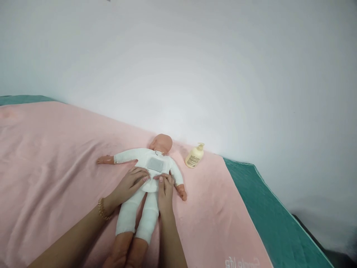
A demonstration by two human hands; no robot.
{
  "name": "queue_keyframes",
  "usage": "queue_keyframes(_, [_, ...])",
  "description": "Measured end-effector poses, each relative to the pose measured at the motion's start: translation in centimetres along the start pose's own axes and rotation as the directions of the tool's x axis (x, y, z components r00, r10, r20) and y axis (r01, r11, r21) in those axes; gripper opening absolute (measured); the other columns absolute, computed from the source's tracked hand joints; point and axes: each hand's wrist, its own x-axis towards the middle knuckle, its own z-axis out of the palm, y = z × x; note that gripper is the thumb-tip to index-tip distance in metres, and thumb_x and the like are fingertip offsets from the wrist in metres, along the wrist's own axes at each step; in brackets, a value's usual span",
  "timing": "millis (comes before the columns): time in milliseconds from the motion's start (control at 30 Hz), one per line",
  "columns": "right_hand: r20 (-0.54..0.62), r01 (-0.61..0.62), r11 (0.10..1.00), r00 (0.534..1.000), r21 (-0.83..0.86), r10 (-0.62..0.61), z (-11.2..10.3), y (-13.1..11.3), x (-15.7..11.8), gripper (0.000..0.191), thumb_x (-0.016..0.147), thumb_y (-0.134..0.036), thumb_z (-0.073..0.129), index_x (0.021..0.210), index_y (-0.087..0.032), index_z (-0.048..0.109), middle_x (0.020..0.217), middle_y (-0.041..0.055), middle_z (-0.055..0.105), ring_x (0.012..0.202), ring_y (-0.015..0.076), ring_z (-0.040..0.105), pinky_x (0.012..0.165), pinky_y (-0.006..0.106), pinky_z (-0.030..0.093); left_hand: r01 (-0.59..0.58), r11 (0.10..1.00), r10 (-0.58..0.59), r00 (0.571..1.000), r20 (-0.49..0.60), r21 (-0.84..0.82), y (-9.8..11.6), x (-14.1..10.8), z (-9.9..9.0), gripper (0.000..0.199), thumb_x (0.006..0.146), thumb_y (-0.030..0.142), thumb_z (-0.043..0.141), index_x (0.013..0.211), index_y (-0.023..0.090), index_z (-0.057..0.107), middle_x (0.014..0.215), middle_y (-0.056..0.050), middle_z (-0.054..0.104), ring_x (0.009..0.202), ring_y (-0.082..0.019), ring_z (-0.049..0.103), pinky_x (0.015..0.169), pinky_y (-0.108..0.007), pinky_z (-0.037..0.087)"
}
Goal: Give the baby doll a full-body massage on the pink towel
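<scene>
A baby doll (pixel 150 184) with a white cloth body and bare plastic head, hands and lower legs lies stretched out on a pink blanket. On its torso is a grey rectangular patch (pixel 155 164). Just below that patch, my left hand (pixel 134 183) rests on the doll's left-of-view side, fingers extended and lying flat. My right hand (pixel 166 188) lies over the opposite side of the torso, its fingers reaching inward and slightly bent, thumb apart. The white cloth is creased between both hands. No facial features show on the doll's head.
A cream pump bottle (pixel 194 156) stands tilted in view, right of the doll's head. The pink blanket (pixel 206 212) has folds at left and covers a green surface (pixel 267 201) seen at right. A pale wall (pixel 178 67) rises behind.
</scene>
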Motion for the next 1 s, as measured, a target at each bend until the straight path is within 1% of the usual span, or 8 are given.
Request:
queue_keyframes(133, [0.017, -0.019, 0.999, 1.0, -0.03, 0.019, 0.1, 0.0, 0.1, 0.046, 0.102, -0.046, 0.035, 0.094, -0.024, 0.074, 0.096, 0.006, 0.064, 0.101, 0.0224, 0.057, 0.096, 0.038, 0.04, 0.041, 0.999, -0.041, 0.999, 0.032, 0.001, 0.0, 0.3, 0.1, 0.032, 0.098, 0.041, 0.044, 0.094, 0.022, 0.069, 0.102, -0.004, 0.071, 0.104, -0.023, 0.061, 0.101, -0.043, 0.042])
queue_keyframes(267, [-0.003, 0.013, 1.0, 1.0, -0.018, -0.013, 0.1, 0.1, 0.1, 0.044, 0.102, -0.046, 0.036, 0.095, -0.025, 0.074, 0.095, 0.0058, 0.065, 0.1, 0.0221, 0.058, 0.095, 0.038, 0.041, 0.027, 1.0, -0.027, 1.0, -0.006, -0.003, 0.3, 0.3, 0.0, 0.032, 0.097, 0.041, 0.044, 0.094, 0.022, 0.07, 0.102, -0.004, 0.072, 0.103, -0.023, 0.062, 0.104, -0.044, 0.042])
queue_keyframes(400, [-0.065, 0.037, 0.999, 0.997, -0.001, -0.037, 0.0, 0.3, -0.1, 0.041, 0.101, -0.045, 0.037, 0.1, -0.023, 0.071, 0.105, 0.0073, 0.064, 0.109, 0.0227, 0.055, 0.101, 0.04, 0.039, -0.004, 1.0, 0.003, 0.999, -0.054, -0.013, 0.4, -0.1, -0.2, 0.032, 0.098, 0.038, 0.042, 0.098, 0.022, 0.07, 0.106, -0.006, 0.071, 0.107, -0.022, 0.061, 0.104, -0.044, 0.043])
queue_keyframes(500, [-0.069, 0.044, 0.999, 0.997, -0.009, -0.044, 0.0, 0.3, -0.1, 0.04, 0.101, -0.044, 0.036, 0.104, -0.024, 0.07, 0.112, 0.0081, 0.062, 0.114, 0.0226, 0.053, 0.104, 0.041, 0.038, -0.037, 0.999, 0.04, 0.996, -0.085, 0.03, 0.0, -0.2, -0.2, 0.031, 0.098, 0.035, 0.041, 0.102, 0.023, 0.069, 0.113, -0.006, 0.069, 0.113, -0.023, 0.059, 0.11, -0.048, 0.038])
queue_keyframes(600, [-0.037, 0.051, 0.998, 0.998, -0.031, -0.052, 0.0, 0.3, -0.1, 0.038, 0.101, -0.044, 0.037, 0.105, -0.025, 0.071, 0.115, 0.0074, 0.062, 0.115, 0.0227, 0.053, 0.104, 0.041, 0.037, -0.05, 0.995, 0.055, 0.998, -0.043, 0.09, -0.4, 0.0, -0.1, 0.03, 0.097, 0.036, 0.043, 0.111, 0.024, 0.068, 0.121, -0.005, 0.068, 0.118, -0.024, 0.057, 0.114, -0.051, 0.031])
queue_keyframes(700, [-0.01, 0.031, 0.998, 0.999, -0.058, -0.032, 0.0, 0.2, 0.1, 0.039, 0.101, -0.042, 0.037, 0.103, -0.026, 0.072, 0.112, 0.0064, 0.064, 0.112, 0.0228, 0.054, 0.101, 0.041, 0.037, -0.032, 0.993, 0.031, 0.999, 0.013, 0.116, -0.5, 0.2, -0.1, 0.032, 0.097, 0.039, 0.044, 0.114, 0.024, 0.067, 0.12, -0.005, 0.068, 0.116, -0.024, 0.058, 0.114, -0.052, 0.03])
queue_keyframes(833, [0.027, -0.005, 0.996, 1.0, -0.089, 0.007, 0.2, 0.0, 0.4, 0.039, 0.102, -0.04, 0.036, 0.099, -0.025, 0.073, 0.103, 0.0054, 0.067, 0.105, 0.0221, 0.056, 0.097, 0.039, 0.038, 0.008, 0.995, -0.009, 1.0, 0.015, 0.103, -0.2, 0.4, 0.0, 0.031, 0.097, 0.04, 0.044, 0.109, 0.023, 0.067, 0.113, -0.003, 0.071, 0.111, -0.023, 0.06, 0.113, -0.05, 0.031])
queue_keyframes(1000, [0.033, -0.024, 0.996, 0.999, -0.089, 0.027, 0.0, -0.4, 0.6, 0.038, 0.101, -0.038, 0.039, 0.095, -0.024, 0.073, 0.102, 0.0057, 0.067, 0.103, 0.0221, 0.056, 0.095, 0.038, 0.038, 0.067, 0.997, -0.067, 0.998, 0.016, 0.03, 0.2, 1.1, 0.1, 0.032, 0.097, 0.042, 0.046, 0.099, 0.022, 0.07, 0.105, -0.003, 0.073, 0.103, -0.023, 0.062, 0.107, -0.046, 0.037])
